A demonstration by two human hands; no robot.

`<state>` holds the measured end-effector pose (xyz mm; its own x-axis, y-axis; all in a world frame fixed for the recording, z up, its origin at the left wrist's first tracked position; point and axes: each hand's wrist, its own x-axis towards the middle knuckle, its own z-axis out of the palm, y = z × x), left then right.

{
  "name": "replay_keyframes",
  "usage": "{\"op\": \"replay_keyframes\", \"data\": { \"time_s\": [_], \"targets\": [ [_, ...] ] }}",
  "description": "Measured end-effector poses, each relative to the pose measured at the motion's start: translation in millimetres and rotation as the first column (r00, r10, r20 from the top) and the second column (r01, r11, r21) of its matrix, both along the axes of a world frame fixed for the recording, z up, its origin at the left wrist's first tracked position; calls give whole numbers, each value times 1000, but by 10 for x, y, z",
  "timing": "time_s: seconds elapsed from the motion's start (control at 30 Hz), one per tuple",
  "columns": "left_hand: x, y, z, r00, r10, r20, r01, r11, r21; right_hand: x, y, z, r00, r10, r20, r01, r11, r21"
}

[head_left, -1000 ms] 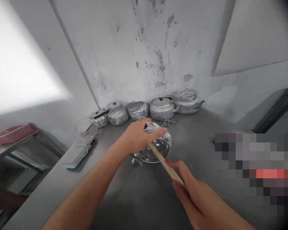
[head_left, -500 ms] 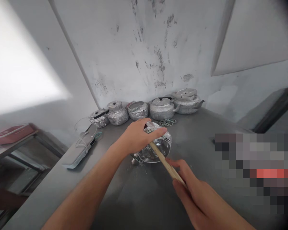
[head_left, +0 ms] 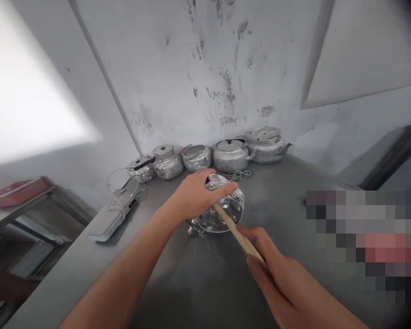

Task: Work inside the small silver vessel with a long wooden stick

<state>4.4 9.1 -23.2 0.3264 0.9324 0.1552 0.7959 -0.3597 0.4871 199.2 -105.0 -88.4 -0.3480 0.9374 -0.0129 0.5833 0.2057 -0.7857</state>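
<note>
A dented silver metal pot (head_left: 239, 195) lies tipped on the table, its round mouth towards me. My left hand (head_left: 198, 194) is closed over its upper left side, the thumb lying across the top. In my right hand (head_left: 277, 269) is a pale wooden stick (head_left: 239, 237), pinched near its lower end. The stick slants up across the pot's mouth, and its far end is hidden by the pot and my left hand. A dark green-and-white cord (head_left: 194, 227) shows at the pot's left, and a similar cord (head_left: 238, 175) lies behind it.
Several dented metal kettles and pots (head_left: 231, 157) line the back of the grey table (head_left: 185, 283) by the wall. A grey case (head_left: 113, 217) with a white cable lies at left. Beyond stands a shelf with a pink tray (head_left: 20, 191). A blurred-out patch covers the right side.
Almost nothing has changed. Both hands, the pot and the stick keep their places, with at most a very slight shift of my right hand.
</note>
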Motion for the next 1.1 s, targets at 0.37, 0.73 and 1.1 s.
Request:
{"op": "replay_keyframes", "data": {
  "time_s": [0.37,0.73,1.1],
  "targets": [
    [-14,6,-7,1000,5,-6,-5,1000,6,-7,-9,-35,999,13,-30,-13,1000,-10],
    [-18,21,-25,1000,-11,6,11,1000,9,-26,-18,31,997,-48,-65,47,999,-21],
    [-10,19,-29,1000,-2,9,1,1000,22,-15,-14,12,996,-32,-81,30,999,-25]
  ]
}}
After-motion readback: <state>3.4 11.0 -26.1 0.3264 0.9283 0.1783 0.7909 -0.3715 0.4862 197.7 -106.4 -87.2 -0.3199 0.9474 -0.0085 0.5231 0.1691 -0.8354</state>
